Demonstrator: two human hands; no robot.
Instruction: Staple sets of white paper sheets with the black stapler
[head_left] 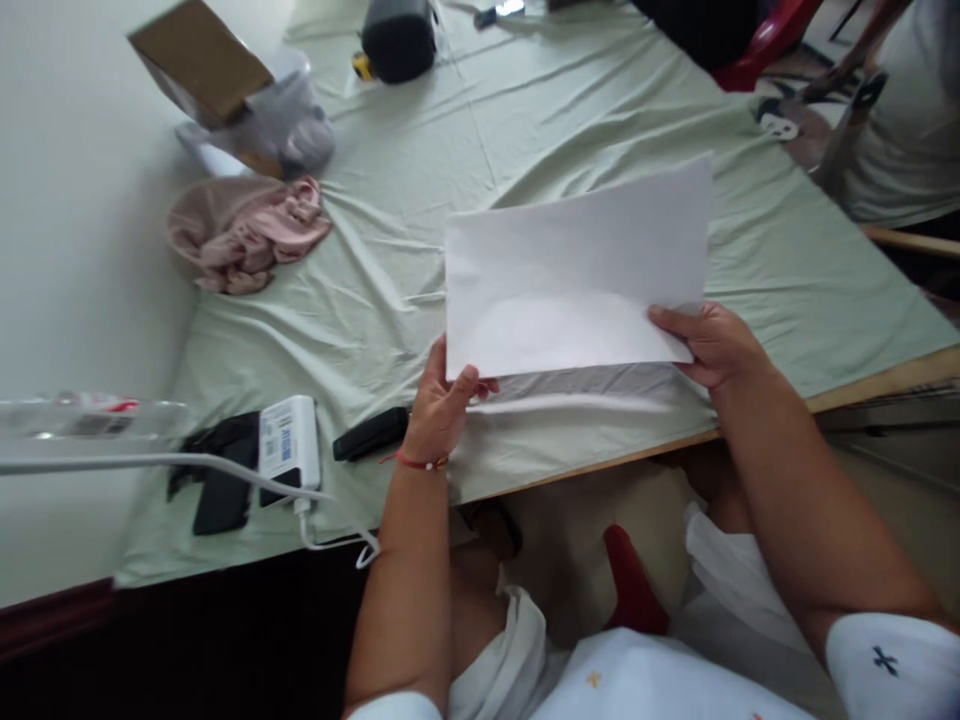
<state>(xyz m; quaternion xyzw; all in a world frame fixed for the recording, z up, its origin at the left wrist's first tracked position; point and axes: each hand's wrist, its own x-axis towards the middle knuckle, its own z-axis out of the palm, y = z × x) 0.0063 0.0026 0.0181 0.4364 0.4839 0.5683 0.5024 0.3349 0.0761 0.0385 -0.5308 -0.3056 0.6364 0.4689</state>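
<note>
The sheet of paper hides the left hand's fingers and the tablecloth behind it. The top edge cuts off a black pouch; a plastic bottle blurs at the left edge.

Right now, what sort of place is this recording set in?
Probably a home or small workroom, not a factory: a wooden table spread with a pale green cloth, a crumpled pink garment by the wall, a white charger block. Both hands hold a white paper sheet.

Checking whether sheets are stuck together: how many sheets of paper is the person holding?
1 visible: the white sheet, pinched by the left hand and right hand at its lower corners; others may hide behind.
</note>
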